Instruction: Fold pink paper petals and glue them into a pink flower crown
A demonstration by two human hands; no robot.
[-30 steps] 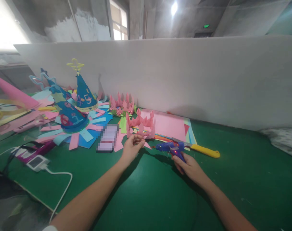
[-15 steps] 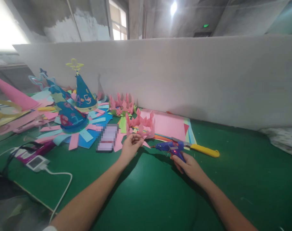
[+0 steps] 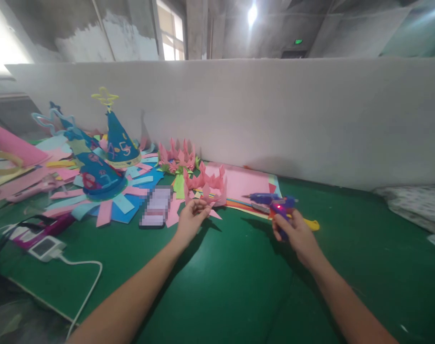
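My left hand [image 3: 194, 219] pinches a small pink paper piece [image 3: 215, 214] between thumb and fingers. Just behind it stands a pink paper crown [image 3: 217, 186] with pointed tips. My right hand [image 3: 296, 229] is wrapped round the handle of a blue glue gun [image 3: 269, 198] with a red light lit. The gun's nozzle points left and is apart from the pink piece. Partly hidden beneath the gun and right hand is a tool with a yellow handle [image 3: 313, 224].
A phone [image 3: 156, 206] lies left of my left hand. Farther left are blue cone hats [image 3: 122, 141], paper strips, and a power strip [image 3: 47, 229] with a white cable. Pink sheets [image 3: 248, 181] lie before the white partition [image 3: 292, 114]; a second pink crown [image 3: 177, 155] stands behind.
My right hand has drawn the glue gun up and to the right, away from the pink piece. My left hand keeps its pinch. The whole view has shifted slightly.
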